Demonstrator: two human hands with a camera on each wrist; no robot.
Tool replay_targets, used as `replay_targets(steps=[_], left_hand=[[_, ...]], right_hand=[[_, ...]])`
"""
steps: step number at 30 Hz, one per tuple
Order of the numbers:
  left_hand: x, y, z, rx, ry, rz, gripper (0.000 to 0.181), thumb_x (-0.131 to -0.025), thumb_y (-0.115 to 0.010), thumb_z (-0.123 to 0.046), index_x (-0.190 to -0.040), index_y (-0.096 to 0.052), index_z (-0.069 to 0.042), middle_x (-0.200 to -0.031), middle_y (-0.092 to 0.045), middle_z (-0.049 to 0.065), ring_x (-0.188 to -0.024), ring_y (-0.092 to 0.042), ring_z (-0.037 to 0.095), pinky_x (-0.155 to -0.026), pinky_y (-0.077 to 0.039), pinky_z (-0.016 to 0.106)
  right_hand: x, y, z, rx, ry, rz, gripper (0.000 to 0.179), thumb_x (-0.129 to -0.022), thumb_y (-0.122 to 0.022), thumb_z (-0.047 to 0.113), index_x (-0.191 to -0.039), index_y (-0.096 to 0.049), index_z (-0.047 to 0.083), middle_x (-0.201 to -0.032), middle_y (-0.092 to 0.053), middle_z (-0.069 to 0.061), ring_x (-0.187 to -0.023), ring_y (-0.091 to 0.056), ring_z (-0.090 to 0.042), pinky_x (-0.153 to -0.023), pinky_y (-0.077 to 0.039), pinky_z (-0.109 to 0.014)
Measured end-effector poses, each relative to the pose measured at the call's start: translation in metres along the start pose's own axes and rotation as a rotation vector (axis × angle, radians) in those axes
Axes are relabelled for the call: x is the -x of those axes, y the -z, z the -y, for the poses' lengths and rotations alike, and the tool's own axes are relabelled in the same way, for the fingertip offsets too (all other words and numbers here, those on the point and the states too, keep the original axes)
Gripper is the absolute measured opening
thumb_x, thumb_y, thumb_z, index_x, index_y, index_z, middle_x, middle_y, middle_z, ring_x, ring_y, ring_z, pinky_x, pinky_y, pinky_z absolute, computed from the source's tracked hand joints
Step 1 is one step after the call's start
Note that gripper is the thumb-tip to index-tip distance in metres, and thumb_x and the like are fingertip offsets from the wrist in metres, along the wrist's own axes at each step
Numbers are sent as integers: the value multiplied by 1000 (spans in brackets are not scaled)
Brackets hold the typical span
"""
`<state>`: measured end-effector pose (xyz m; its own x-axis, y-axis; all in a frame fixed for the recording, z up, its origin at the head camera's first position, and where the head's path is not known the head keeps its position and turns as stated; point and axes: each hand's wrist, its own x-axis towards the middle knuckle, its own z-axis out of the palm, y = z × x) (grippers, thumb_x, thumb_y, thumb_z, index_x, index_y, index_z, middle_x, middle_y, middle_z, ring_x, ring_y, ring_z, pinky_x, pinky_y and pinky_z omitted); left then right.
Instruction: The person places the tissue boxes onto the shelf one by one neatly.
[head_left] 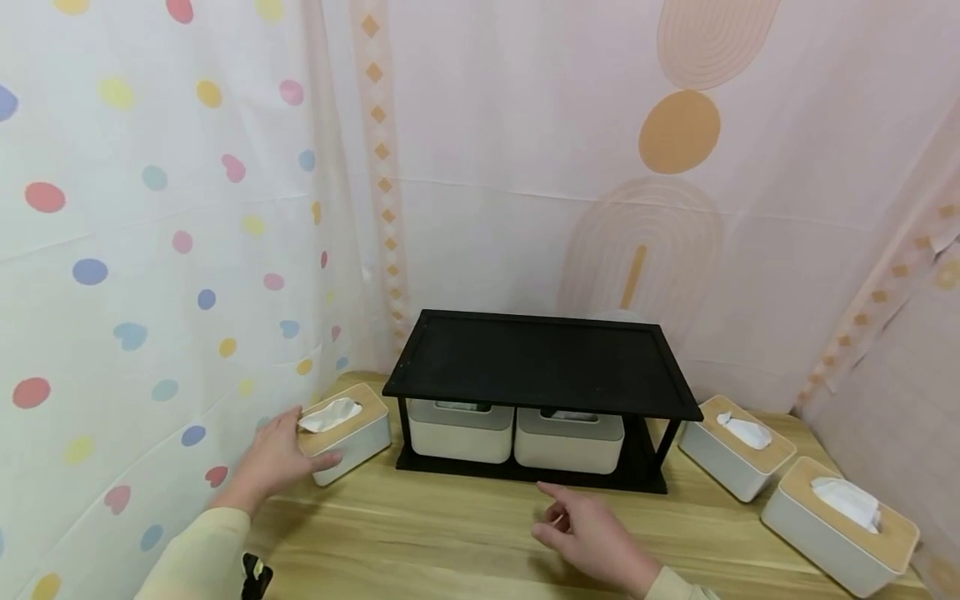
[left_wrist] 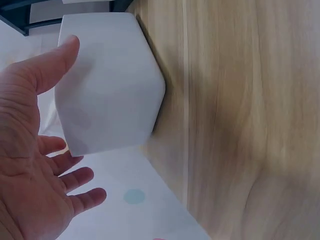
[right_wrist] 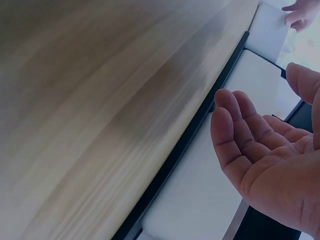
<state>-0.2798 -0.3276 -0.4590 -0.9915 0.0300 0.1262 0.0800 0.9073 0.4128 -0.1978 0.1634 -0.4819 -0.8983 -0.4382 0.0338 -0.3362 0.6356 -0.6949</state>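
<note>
At the left end of the table, my left hand (head_left: pixel 276 461) is spread about a white tissue box (head_left: pixel 358 439) with a wood-coloured lid and a tissue sticking out. Its thumb (left_wrist: pixel 60 62) lies over the box's near side in the left wrist view, while the other fingers fan out past the box's end. Whether they touch it is hard to tell. My right hand (head_left: pixel 592 537) hovers before the black two-level rack (head_left: pixel 540 358), its fingers loosely bent around nothing. Two similar boxes, a left one (head_left: pixel 459 435) and a right one (head_left: pixel 567 444), stand side by side on the rack's lower level.
Right of the rack stand two more tissue boxes, one farther back (head_left: pixel 723 458) and one nearer (head_left: pixel 832 537). A small black object (head_left: pixel 257 577) shows beside my left sleeve. Patterned curtains (head_left: pixel 480 150) enclose the wooden table (head_left: pixel 420 533) behind and at both sides.
</note>
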Motion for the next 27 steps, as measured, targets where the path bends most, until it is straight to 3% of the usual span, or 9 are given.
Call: replay_targets(steps=[4, 9, 13, 18, 19, 22, 27], left_hand=[[0, 2, 4, -15, 6, 6, 131, -78, -87, -67, -154, -29, 24, -144, -46, 50, -130, -48, 65, -106, -44, 76], [6, 4, 8, -20, -15, 26, 121, -75, -90, -62, -148, -41, 21, -135, -54, 42, -118, -56, 49, -99, -52, 66], [20, 16, 11, -10, -28, 101, 115, -72, -93, -54, -149, -44, 17, -135, -54, 37, -115, -57, 42, -94, -53, 62], [39, 31, 9, 39, -83, 255, 111, -72, -95, -41, -157, -42, 6, -143, -51, 36, -121, -56, 42, -93, -52, 62], [43, 32, 6, 56, -98, 285, 110, -72, -95, -39, -158, -42, 3, -147, -49, 38, -126, -54, 48, -95, -51, 63], [52, 27, -7, 120, -135, 352, 110, -71, -96, -33, -162, -41, -6, -155, -47, 34, -129, -55, 46, -99, -53, 54], [61, 6, -46, 164, -211, 367, 109, -72, -97, -36, -163, -43, -11, -159, -50, 25, -135, -55, 38, -105, -51, 52]], right_hand=[[-5, -8, 6, -32, -1, 14, 64, -102, -74, 38, -154, -55, 5, -108, -77, 3, -89, -69, -3, -74, -58, -27], [-9, -17, 11, -37, 28, 17, 64, -102, -74, 39, -153, -55, 4, -107, -77, 5, -89, -68, -1, -75, -57, -26], [-9, -21, 13, -46, 40, 24, 64, -102, -75, 37, -152, -56, 2, -106, -77, 5, -88, -68, 0, -75, -58, -25], [-10, -22, 14, -52, 35, 34, 61, -102, -75, 35, -151, -57, 2, -106, -78, 4, -87, -68, 0, -75, -58, -26], [-10, -22, 14, -56, 35, 38, 61, -102, -75, 34, -150, -57, 1, -106, -78, 4, -87, -68, 0, -75, -57, -26], [-10, -23, 15, -82, 41, 57, 60, -102, -75, 33, -150, -58, 1, -106, -78, 2, -86, -67, 0, -74, -57, -25], [-10, -25, 17, -185, 40, 105, 59, -102, -75, 30, -149, -57, -1, -108, -78, -2, -85, -67, -2, -73, -55, -23]])
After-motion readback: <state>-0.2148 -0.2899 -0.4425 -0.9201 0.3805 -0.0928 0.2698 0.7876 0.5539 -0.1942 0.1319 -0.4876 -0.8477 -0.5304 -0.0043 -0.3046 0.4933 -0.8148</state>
